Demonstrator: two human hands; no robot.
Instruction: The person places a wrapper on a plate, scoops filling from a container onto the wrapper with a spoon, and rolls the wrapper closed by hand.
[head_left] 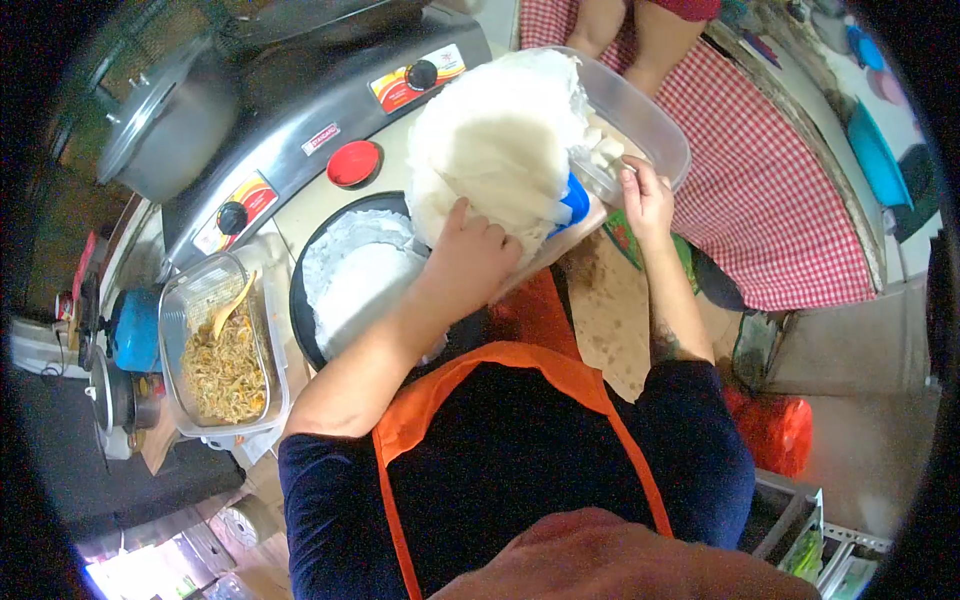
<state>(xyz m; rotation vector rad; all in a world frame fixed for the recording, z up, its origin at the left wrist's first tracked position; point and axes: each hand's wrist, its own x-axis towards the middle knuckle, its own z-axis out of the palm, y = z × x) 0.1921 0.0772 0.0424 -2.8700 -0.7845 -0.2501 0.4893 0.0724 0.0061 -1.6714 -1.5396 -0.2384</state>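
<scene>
At about 12 o'clock from the chest, the left hand [475, 240] has its fingertips on the near edge of the thin white sheets [500, 130], not clenched, but can't tell if it's pinching one; the right hand [648, 205], toward 1 o'clock, has thumb and fingers drawn together by some white chunks [603, 150] near the clear container [680, 150], grip unclear too. My worry is tearing, cos those sheets look super thin and one fingertip dragging an edge could rip it or pull up two stuck together. The pile also looks floppy, so a sideways tug might slide it toward the black pan [297, 310] at 11 o'clock. Further out, the wooden spoon [236, 300] leans in the noodle-looking tub [225, 375] at 9, easy to knock with an elbow imo. Writing-wise, the stove [340, 95] at 11 has red-and-yellow knob labels [392, 92] plus a small red badge [321, 139], all too blurry to read
</scene>
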